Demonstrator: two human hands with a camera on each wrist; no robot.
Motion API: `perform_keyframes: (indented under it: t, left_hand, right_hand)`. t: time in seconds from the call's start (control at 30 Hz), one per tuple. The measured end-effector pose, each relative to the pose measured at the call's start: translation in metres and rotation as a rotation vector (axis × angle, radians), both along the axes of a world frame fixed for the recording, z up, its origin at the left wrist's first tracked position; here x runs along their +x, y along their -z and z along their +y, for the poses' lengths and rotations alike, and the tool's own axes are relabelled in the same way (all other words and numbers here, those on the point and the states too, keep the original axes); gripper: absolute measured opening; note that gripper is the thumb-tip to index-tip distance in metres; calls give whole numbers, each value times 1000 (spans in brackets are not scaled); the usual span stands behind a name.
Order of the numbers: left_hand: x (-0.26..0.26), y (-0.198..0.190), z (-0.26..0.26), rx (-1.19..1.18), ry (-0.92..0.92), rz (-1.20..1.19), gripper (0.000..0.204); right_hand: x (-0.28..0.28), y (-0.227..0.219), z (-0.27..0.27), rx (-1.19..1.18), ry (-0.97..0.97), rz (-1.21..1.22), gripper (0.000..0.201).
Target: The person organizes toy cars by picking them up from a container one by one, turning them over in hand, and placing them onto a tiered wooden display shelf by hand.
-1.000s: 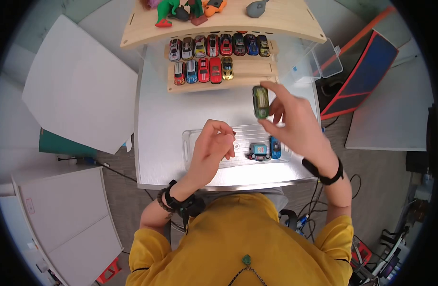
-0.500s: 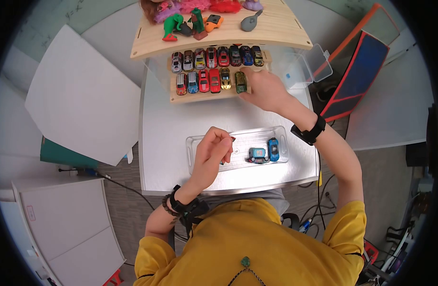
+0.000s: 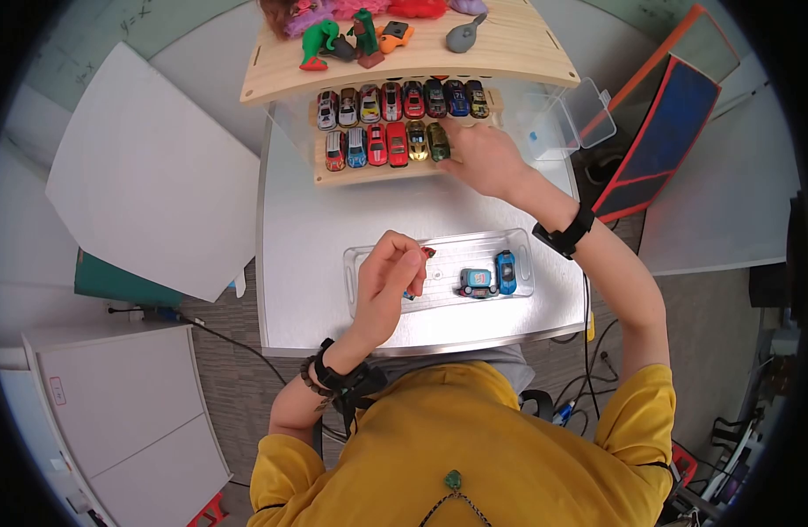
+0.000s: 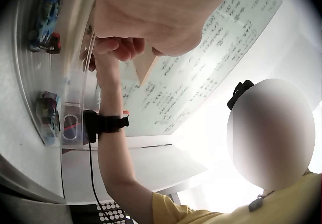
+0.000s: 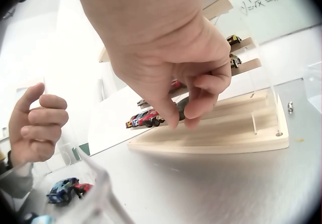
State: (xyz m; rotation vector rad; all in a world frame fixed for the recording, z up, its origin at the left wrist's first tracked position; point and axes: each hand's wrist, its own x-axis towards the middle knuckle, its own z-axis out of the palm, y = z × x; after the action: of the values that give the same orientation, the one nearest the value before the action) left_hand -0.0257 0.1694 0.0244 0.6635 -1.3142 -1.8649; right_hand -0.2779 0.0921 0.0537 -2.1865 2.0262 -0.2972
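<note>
My right hand [image 3: 487,162] pinches a green toy car [image 3: 438,142] at the right end of the front row on the wooden shelf [image 3: 369,178]. Right beside that car stands a gold toy car [image 3: 418,140]. My left hand [image 3: 391,281] hovers over the clear plastic tray [image 3: 461,250], fingers loosely curled around nothing, as the right wrist view shows. Inside the tray are a teal toy van [image 3: 477,281] and a blue toy car [image 3: 506,272]. A small red toy [image 3: 428,253] is partly hidden behind the left fingers.
Several toy cars fill the back row, including a dark blue car [image 3: 456,99]. Above them, a wooden top board [image 3: 500,66] carries dolls and figures such as a green dinosaur [image 3: 316,46]. At the right stands an open clear box [image 3: 553,136].
My right hand has carried the green car from above the tray to the shelf, then slid it left against the gold car. The left hand has stayed nearly still.
</note>
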Motion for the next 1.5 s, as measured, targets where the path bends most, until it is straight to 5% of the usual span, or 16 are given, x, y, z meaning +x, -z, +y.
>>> perform_keyframes:
  t: [0.27,0.43,1.1,1.3,1.5]
  left_hand:
    - [0,0,0,-4,4,-16,21]
    - [1,2,-1,-2,11,22,19]
    - [0,0,0,3,1,28,21]
    - [3,-3,2,-19,-11,22,22]
    - [22,-8,-4,-434,-329,-95,21]
  right_hand:
    - [1,3,6,-88,-4,55,56]
    - [-1,1,8,-104,-38,75,31]
    - [5,-6,9,-68,12,81,27]
    - [-3,-27,47,-120,-11,-44,21]
    - [-10,-31,121,-97,60,-353,16]
